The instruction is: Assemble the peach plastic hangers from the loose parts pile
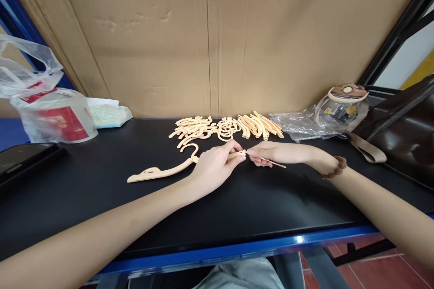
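Note:
My left hand point(215, 167) is closed around one arm of a beige plastic clothes hanger point(172, 169). Its hook curls up left of that hand, and its other arm stretches left over the black tabletop. Close by on the right, my right hand point(266, 151) pinches a thin beige strip point(278, 164), whose free end sticks out below the fingers. The two sets of fingertips nearly meet at the hanger arm's end. Whether strip and arm are joined there is hidden by the fingers.
Behind my hands lie piles of beige hanger arms point(191, 128), hooks point(226, 127) and long strips point(259, 125). A bagged tissue roll point(64, 117), a wipes pack point(110, 115) and a dark phone point(27, 158) are left. Clear plastic point(294, 124), a clear jar point(342, 110) and a dark bag point(400, 131) are right.

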The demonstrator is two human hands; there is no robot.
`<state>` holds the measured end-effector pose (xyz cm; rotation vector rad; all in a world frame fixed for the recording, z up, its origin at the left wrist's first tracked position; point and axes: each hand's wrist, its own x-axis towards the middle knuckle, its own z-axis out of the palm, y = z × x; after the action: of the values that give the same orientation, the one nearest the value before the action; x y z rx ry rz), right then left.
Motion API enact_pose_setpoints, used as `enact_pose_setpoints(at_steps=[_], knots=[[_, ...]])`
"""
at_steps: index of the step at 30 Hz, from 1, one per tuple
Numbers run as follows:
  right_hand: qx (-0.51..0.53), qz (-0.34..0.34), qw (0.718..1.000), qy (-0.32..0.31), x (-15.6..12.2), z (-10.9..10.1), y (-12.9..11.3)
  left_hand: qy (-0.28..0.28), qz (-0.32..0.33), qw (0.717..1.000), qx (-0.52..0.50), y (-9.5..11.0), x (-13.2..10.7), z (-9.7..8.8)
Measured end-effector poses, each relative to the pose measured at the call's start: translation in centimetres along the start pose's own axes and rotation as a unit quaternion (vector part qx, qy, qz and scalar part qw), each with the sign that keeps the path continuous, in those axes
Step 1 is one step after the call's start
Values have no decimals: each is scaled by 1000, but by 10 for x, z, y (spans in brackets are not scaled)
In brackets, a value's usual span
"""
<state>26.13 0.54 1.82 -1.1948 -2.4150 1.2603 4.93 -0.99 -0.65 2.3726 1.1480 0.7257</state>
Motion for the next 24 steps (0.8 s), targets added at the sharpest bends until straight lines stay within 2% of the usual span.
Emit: enact_pose_setpoints(at_steps=[6,10,14,18,24], knots=[[-14,-27,1000,-7,-1,5,1,3,20,1000,10,-3,0,-1],[-47,-39,998,18,-5,11,-8,7,43,999,17,-3,-1,-2],[-80,-56,995,18,-7,15,-16,-5,57,998,13,-3,-3,-2],[-143,-86,986,21,-6,18,-14,-22,60,998,-2,-6,-3,-2],[-240,-75,968,24,-8,17,-10,-57,52,995,-61,-7,-2,-2]])
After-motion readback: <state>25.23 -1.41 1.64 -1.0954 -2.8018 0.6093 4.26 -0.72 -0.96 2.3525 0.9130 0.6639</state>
